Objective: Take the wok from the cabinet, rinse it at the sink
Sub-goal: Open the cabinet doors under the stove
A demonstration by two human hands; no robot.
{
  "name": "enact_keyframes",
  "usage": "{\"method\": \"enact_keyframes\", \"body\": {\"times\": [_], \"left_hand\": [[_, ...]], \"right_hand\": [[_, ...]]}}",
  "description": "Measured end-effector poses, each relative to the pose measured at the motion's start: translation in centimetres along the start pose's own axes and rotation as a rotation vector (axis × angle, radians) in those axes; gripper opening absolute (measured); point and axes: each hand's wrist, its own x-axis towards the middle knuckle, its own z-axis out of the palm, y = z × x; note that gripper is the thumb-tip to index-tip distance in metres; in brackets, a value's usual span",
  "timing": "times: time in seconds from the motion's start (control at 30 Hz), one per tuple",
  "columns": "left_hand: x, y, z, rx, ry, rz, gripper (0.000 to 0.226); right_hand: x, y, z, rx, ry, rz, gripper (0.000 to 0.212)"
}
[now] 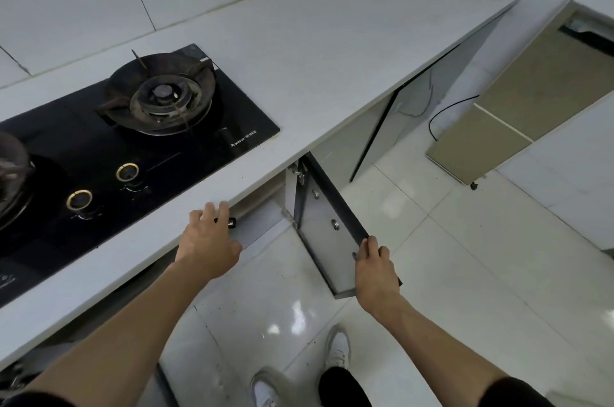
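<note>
Below the counter edge (299, 127), at about six o'clock from the gas hob (139, 127), both cabinet doors are being handled: the left hand (209, 243) curls loosely around the dark bar handle (229, 222) of the left door (259, 230), and the right hand (373, 270) pinches the outer edge of the right door (329, 233), which stands swung out toward five o'clock. No wok shows; it is presumably inside the cabinet, hidden under the counter. Judging by the task, a wok should be rigid metal, fairly heavy and unbalanced toward the bowl, possibly greasy, so it is best taken by its handle with a second hand under the rim. No sink appears in view.
</note>
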Motion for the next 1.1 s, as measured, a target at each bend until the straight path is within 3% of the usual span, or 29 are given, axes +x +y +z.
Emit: {"method": "enact_keyframes", "body": {"times": [0.17,0.3,0.43,0.7,0.97,1.1], "left_hand": [[-0.3,0.6,0.3,0.068,-0.001,0.003,0.072],[-0.2,0.8,0.3,0.091,-0.001,0.003,0.071],[0.1,1.0,-0.2,0.053,-0.027,-0.014,0.075],[0.1,1.3,-0.7,0.043,-0.053,-0.055,0.073],[-0.5,0.7,-1.5,-0.078,-0.18,-0.054,0.073],[-3.8,0.4,-0.2,-0.083,-0.066,-0.007,0.06]], "right_hand": [[2.0,3.7,0.4,-0.014,-0.006,-0.017,0.089],[3.7,6.1,0.1,0.118,-0.029,0.057,0.105],[5.0,7.3,-0.6,0.121,-0.022,0.063,0.104],[5.1,8.1,-0.8,0.211,-0.005,0.023,0.091],[5.4,6.5,-4.8,0.298,-0.039,0.026,0.059],[4.0,3.9,-6.1,0.425,0.057,-0.069,0.052]]}}
